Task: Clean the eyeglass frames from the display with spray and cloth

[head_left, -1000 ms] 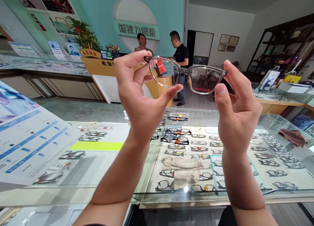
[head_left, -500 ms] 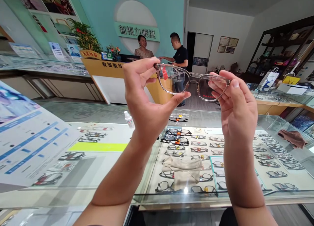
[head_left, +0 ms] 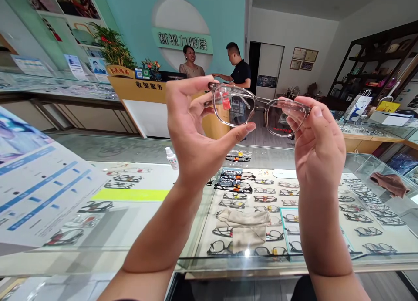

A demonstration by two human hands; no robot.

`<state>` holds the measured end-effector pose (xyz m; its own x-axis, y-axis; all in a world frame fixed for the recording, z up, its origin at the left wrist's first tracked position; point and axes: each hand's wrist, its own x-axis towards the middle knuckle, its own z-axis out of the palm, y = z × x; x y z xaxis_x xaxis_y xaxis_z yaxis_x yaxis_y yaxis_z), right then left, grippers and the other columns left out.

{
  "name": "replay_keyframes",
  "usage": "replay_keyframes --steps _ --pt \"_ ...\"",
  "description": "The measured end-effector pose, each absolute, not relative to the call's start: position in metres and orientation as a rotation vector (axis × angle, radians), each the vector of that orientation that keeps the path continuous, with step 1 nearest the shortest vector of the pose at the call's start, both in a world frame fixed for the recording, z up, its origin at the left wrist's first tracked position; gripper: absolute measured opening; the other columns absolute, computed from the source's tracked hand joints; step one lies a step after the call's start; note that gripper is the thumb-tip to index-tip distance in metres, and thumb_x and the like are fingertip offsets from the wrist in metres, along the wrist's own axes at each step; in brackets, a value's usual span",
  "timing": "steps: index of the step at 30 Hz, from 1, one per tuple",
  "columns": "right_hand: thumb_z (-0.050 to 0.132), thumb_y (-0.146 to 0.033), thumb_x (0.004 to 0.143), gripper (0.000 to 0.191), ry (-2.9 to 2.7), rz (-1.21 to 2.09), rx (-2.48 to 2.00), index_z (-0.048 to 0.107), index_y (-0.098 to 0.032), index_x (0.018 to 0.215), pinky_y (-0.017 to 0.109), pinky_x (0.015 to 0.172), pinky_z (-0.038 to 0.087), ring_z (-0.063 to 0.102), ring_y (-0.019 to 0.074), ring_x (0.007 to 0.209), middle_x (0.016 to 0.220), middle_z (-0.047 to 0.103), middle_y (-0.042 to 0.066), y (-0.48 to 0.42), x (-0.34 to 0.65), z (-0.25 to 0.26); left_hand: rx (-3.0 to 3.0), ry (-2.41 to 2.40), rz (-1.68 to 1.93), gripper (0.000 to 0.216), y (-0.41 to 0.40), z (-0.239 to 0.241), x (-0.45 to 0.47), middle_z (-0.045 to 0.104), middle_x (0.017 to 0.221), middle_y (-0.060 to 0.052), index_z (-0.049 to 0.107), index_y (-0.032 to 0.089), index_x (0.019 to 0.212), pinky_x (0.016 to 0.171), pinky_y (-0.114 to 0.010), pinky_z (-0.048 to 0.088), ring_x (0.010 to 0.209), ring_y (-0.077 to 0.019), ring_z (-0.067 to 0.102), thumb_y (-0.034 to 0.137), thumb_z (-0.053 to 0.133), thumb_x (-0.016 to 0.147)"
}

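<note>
Between my hands, raised above a glass display case, is a pair of eyeglasses [head_left: 261,101] with a thin, partly clear frame. A red sticker shows at one lens and red lettering at the other. My left hand [head_left: 196,131] is closed on the frame's left end, its fingers at the hinge and its thumb stretched under the lens. At the right end, my right hand [head_left: 318,135] pinches the other hinge between thumb and fingers. Below, a beige cloth [head_left: 250,235] lies on the case top, over rows of glasses.
The glass display case [head_left: 192,244] spans the front. A white spray bottle [head_left: 171,158] stands on it, left of my wrist. A printed sheet [head_left: 42,187] rises at the left, and a brown cloth [head_left: 388,183] lies right. Two people [head_left: 240,72] are at the counter [head_left: 133,89] behind.
The eyeglasses have shifted slightly right and tilted, with the right end a little lower. Both hands have moved slightly with them and keep their hold.
</note>
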<state>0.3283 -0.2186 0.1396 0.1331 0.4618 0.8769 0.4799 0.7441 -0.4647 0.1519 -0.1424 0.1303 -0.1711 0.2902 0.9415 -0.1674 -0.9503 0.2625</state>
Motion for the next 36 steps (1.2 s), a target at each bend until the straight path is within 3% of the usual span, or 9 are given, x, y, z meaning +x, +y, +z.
replay_keyframes --steps 4,11,17,25,28,30,33,36 --pt "0.028 -0.046 0.11 0.044 -1.479 -0.056 -0.835 0.063 -0.03 0.132 0.049 0.109 0.056 0.069 0.0254 0.13 0.132 0.073 0.006 -0.224 0.325 0.141 1.772 -0.043 2.22 0.088 -0.129 0.129 0.154 0.057 0.124 -0.004 0.065 0.032 0.12 0.107 -0.045 0.057 0.116 -0.0229 0.062 0.052 0.105 0.044" --pt "0.051 -0.031 0.105 0.022 -1.329 0.109 -0.627 0.071 -0.025 0.111 0.043 0.112 0.055 0.074 0.0209 0.116 0.118 0.078 0.004 -0.226 0.323 0.142 1.757 -0.136 2.146 0.081 -0.128 0.13 0.154 0.059 0.117 -0.002 0.064 0.031 0.117 0.098 -0.036 0.059 0.111 -0.0183 0.064 0.044 0.105 0.048" --pt "0.032 -0.044 0.11 0.041 -1.486 -0.158 -0.845 0.067 -0.032 0.129 0.045 0.103 0.059 0.071 0.024 0.125 0.124 0.074 0.004 -0.221 0.329 0.137 1.695 -0.191 2.164 0.077 -0.126 0.13 0.157 0.065 0.111 -0.002 0.059 0.027 0.115 0.085 -0.035 0.061 0.102 -0.0171 0.068 0.046 0.103 0.055" --pt "0.037 -0.044 0.108 0.041 -1.509 -0.129 -0.822 0.069 -0.029 0.128 0.048 0.098 0.06 0.074 0.0258 0.117 0.116 0.077 0.007 -0.212 0.336 0.133 1.668 -0.204 2.155 0.08 -0.124 0.129 0.155 0.065 0.109 -0.001 0.055 0.028 0.114 0.091 -0.038 0.059 0.103 -0.018 0.066 0.043 0.104 0.052" --pt "0.034 -0.044 0.108 0.044 -1.546 -0.165 -0.845 0.064 -0.031 0.138 0.05 0.101 0.059 0.072 0.0264 0.12 0.121 0.075 0.008 -0.213 0.336 0.135 1.606 -0.076 1.931 0.072 -0.126 0.131 0.148 0.066 0.108 -0.001 0.054 0.028 0.109 0.086 -0.039 0.058 0.095 -0.0179 0.067 0.04 0.101 0.057" --pt "0.037 -0.044 0.108 0.044 -1.593 -0.171 -0.847 0.059 -0.033 0.144 0.051 0.104 0.057 0.07 0.0268 0.125 0.129 0.072 0.008 -0.214 0.335 0.137 1.558 0.065 1.637 0.056 -0.13 0.134 0.143 0.068 0.109 -0.003 0.058 0.027 0.106 0.08 -0.038 0.058 0.091 -0.0192 0.068 0.047 0.093 0.067" --pt "0.05 -0.047 0.103 0.049 -1.704 -0.138 -0.822 0.053 -0.036 0.151 0.053 0.109 0.054 0.063 0.0286 0.134 0.143 0.067 0.006 -0.216 0.333 0.139 1.519 0.189 1.298 0.045 -0.139 0.138 0.14 0.072 0.109 -0.008 0.066 0.025 0.103 0.075 -0.038 0.059 0.091 -0.0228 0.071 0.06 0.077 0.076" --pt "0.064 -0.047 0.096 0.054 -1.815 -0.133 -0.759 0.057 -0.036 0.148 0.054 0.113 0.051 0.059 0.031 0.139 0.15 0.063 0.006 -0.216 0.332 0.138 1.535 0.199 1.081 0.045 -0.145 0.139 0.144 0.073 0.104 -0.011 0.069 0.022 0.103 0.075 -0.041 0.061 0.092 -0.0261 0.074 0.062 0.068 0.082"
